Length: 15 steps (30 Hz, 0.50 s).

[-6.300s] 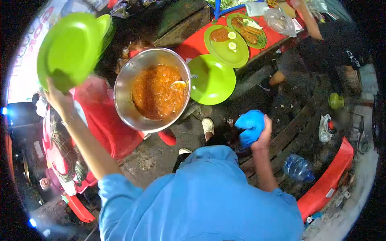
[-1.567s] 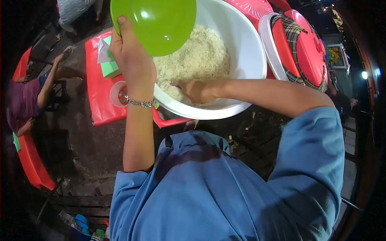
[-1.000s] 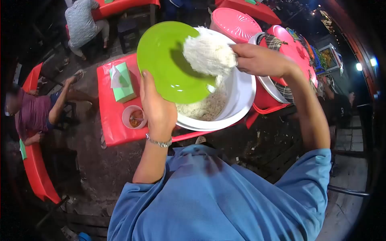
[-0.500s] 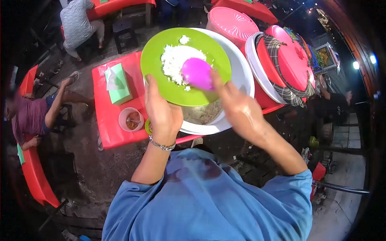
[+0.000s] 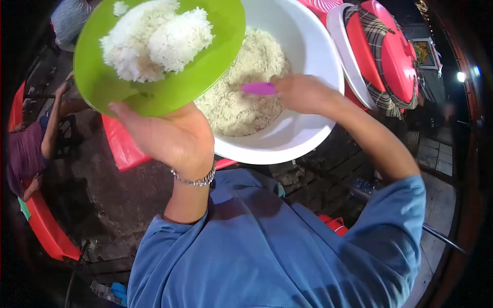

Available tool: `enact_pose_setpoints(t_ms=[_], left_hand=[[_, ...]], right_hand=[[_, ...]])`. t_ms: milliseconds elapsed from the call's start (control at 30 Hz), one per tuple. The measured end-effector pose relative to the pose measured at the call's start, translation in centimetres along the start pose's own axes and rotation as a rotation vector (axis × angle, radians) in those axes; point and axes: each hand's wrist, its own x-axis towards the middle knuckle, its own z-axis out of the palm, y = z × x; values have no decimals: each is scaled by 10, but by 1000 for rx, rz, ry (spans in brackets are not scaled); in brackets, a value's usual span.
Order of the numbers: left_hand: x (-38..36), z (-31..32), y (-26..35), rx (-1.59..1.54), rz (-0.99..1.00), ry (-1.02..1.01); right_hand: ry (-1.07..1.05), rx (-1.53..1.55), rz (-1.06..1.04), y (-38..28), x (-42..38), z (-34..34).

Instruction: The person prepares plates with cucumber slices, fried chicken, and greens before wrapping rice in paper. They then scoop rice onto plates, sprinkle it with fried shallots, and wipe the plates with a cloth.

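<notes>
Partly over the white tub point(image 5: 314, 56): green plate point(image 5: 221, 32) bearing rice mounds point(image 5: 154, 41)
Left hand point(image 5: 177, 139): holds green plate, thumb at near rim, other fingers hidden beneath
Right hand point(image 5: 304, 93): fingers closed on purple scoop point(image 5: 258, 89), blade over loose rice point(image 5: 261, 56)

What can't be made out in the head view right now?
Head view, left hand: most fingers hidden by the green plate, whose far rim the top edge cuts off.
Head view, right hand: blurred, so its exact grip on the purple scoop is unclear.
Head view, white tub: far rim cut off by the top edge.
</notes>
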Motion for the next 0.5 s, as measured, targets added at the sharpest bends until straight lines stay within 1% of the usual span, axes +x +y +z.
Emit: enact_pose_setpoints(t_ms=[33, 67, 100, 133, 200, 267, 300, 367, 400, 467, 500], left_hand=[[0, -1, -1, -18, 29, -26], [-1, -2, -3, 41, 77, -44], [0, -4, -2, 57, 71, -33], [0, -6, -2, 40, 59, -36], [-2, -3, -2, 28, 47, -31], [-3, -7, -4, 33, 58, -56], [-2, -8, -2, 33, 77, -81], [-2, -4, -2, 22, 92, -55], [-1, -4, -2, 40, 76, -54], [-2, -3, -1, 96, 49, -38], [-3, -2, -1, 80, 74, -52]], right_hand=[[-141, -19, -54, -17, 11, -5], [-281, -38, -111, -36, 22, -9], [-297, -29, -119, -46, 36, 1], [-390, -195, -240, -52, 50, 14], [-490, -359, -362, -58, 49, 20], [-612, -301, -346, -66, 33, 20], [-610, -304, -346, -65, 21, 18], [-248, 15, -469, -41, -9, 7], [-246, -14, -460, -25, -11, -3], [-247, 116, -716, 7, -4, -23], [-226, 91, -723, 19, -9, -31]])
